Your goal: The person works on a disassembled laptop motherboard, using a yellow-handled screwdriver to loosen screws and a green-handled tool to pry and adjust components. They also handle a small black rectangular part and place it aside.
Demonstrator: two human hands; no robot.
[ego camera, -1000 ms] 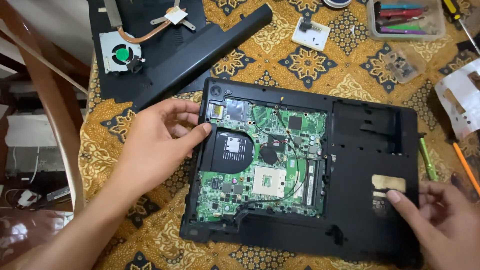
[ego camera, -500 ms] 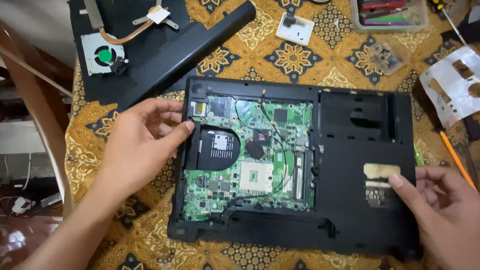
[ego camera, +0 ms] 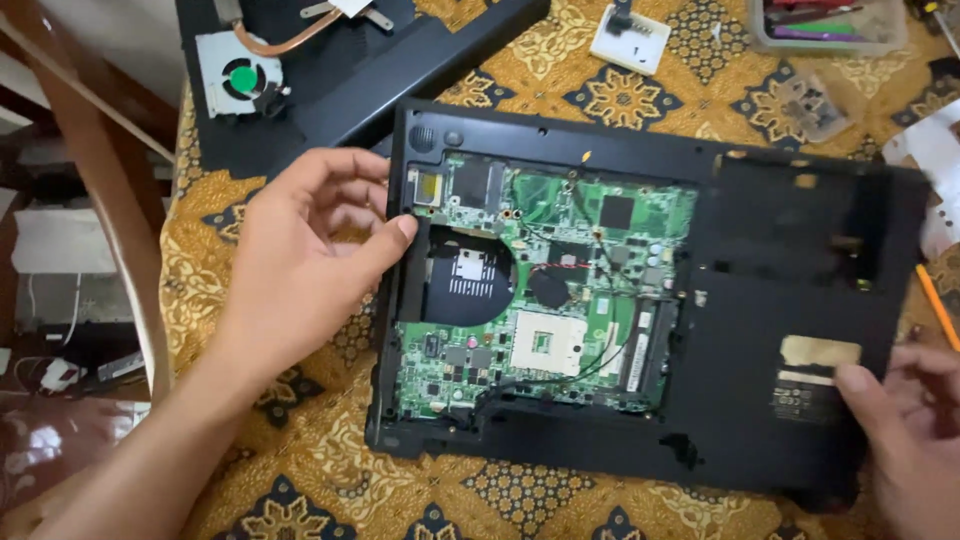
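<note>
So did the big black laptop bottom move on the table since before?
Yes. The laptop base has turned a bit: its right end now sits farther up the patterned cloth, toward the clear plastic box. The left hand and right hand grip its ends.

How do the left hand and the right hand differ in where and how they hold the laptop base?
The left hand grips the laptop base at its left edge, thumb by the green board; the right hand grips the lower right corner, thumb near a label. The left hand shows whole, the right is partly cropped. Both are bare.
</note>
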